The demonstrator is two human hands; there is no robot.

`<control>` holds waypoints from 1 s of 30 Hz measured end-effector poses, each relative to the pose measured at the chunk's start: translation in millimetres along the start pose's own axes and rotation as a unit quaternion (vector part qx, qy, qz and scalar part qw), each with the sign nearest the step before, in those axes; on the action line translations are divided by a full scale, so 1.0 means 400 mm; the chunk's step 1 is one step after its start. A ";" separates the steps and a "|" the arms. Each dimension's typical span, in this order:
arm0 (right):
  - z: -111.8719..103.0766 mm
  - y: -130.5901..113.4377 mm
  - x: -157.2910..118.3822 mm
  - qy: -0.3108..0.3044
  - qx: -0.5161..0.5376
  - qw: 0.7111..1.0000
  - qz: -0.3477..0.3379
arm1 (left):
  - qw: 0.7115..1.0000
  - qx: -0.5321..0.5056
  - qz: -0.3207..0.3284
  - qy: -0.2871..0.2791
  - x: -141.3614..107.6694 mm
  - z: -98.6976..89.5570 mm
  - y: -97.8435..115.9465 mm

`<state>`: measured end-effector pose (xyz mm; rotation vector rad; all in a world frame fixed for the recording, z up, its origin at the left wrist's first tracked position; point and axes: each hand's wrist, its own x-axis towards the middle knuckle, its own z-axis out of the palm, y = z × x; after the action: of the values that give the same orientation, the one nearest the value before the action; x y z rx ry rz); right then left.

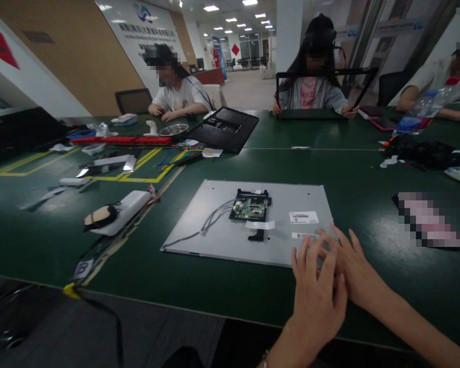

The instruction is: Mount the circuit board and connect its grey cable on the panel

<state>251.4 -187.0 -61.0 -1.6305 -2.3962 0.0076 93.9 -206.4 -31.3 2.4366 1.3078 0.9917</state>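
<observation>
A flat silver-grey display panel (214, 197) lies back-up on the green table in front of me. On it sit a green circuit board (245, 209) in a black bracket, grey cables (214, 217) running left, a strip of white tape (259, 225) and a white label (303, 217). My left hand (316, 291) is over the panel's near right corner, fingers spread and slightly bent. Just behind it my right hand (350, 266) reaches in from the right, its fingers apart too and partly covered by the left. I see nothing held, but the overlap hides the space between the hands.
A white power strip (132, 207) and cable lie left, metal pieces (109, 164) beyond. A black plastic housing (226, 128) lies farther back. Across the table, one person holds up a black frame (327, 73); others sit either side. A pixelated flat object (429, 220) and bottle (419, 115) are right.
</observation>
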 end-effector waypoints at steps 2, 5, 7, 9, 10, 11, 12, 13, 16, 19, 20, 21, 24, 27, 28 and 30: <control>-0.006 0.006 0.023 -0.007 0.007 0.999 -0.033 | 1.000 -0.007 -0.003 -0.001 0.000 -0.007 -0.002; -0.016 0.014 0.059 -0.046 0.036 0.996 -0.073 | 1.000 -0.013 -0.008 -0.003 -0.003 -0.019 -0.011; -0.019 0.014 0.080 -0.070 0.052 0.993 -0.077 | 1.000 -0.016 -0.015 -0.002 -0.007 -0.031 -0.021; -0.018 0.010 0.096 -0.085 0.061 0.992 -0.073 | 1.000 -0.017 -0.025 0.003 -0.012 -0.047 -0.037; -0.017 0.006 0.104 -0.090 0.065 0.991 -0.070 | 0.999 -0.016 -0.031 0.006 -0.015 -0.056 -0.047; -0.014 0.001 0.111 -0.094 0.068 0.991 -0.068 | 0.999 -0.014 -0.037 0.011 -0.017 -0.065 -0.058; -0.011 -0.003 0.119 -0.099 0.072 0.990 -0.066 | 0.999 -0.011 -0.042 0.015 -0.020 -0.075 -0.070; -0.008 -0.008 0.127 -0.104 0.076 0.990 -0.064 | 0.999 -0.006 -0.047 0.021 -0.021 -0.086 -0.083; 0.001 -0.022 0.154 -0.113 0.086 0.988 -0.061 | 0.997 0.015 -0.061 0.041 -0.022 -0.121 -0.128; 0.008 -0.036 0.182 -0.116 0.091 0.987 -0.061 | 0.996 0.038 -0.071 0.049 -0.010 -0.164 -0.182; 0.010 -0.041 0.190 -0.117 0.092 0.987 -0.060 | 0.995 0.046 -0.071 0.049 -0.004 -0.179 -0.202; 0.012 -0.046 0.198 -0.119 0.093 0.987 -0.059 | 0.995 0.054 -0.072 0.048 0.005 -0.195 -0.223; 0.015 -0.058 0.218 -0.125 0.099 0.986 -0.050 | 0.994 0.084 -0.061 0.040 0.040 -0.244 -0.287; 0.014 -0.069 0.232 -0.131 0.111 0.984 -0.047 | 0.992 0.113 -0.041 0.036 0.092 -0.283 -0.347; 0.013 -0.072 0.236 -0.134 0.114 0.983 -0.048 | 0.991 0.124 -0.038 0.028 0.113 -0.292 -0.365; 0.011 -0.078 0.244 -0.139 0.118 0.982 -0.049 | 0.988 0.146 -0.037 -0.006 0.159 -0.301 -0.405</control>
<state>188.0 -108.8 -41.6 -1.4837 -2.5554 0.5133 -66.5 -76.1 13.6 2.5716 1.6297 0.8132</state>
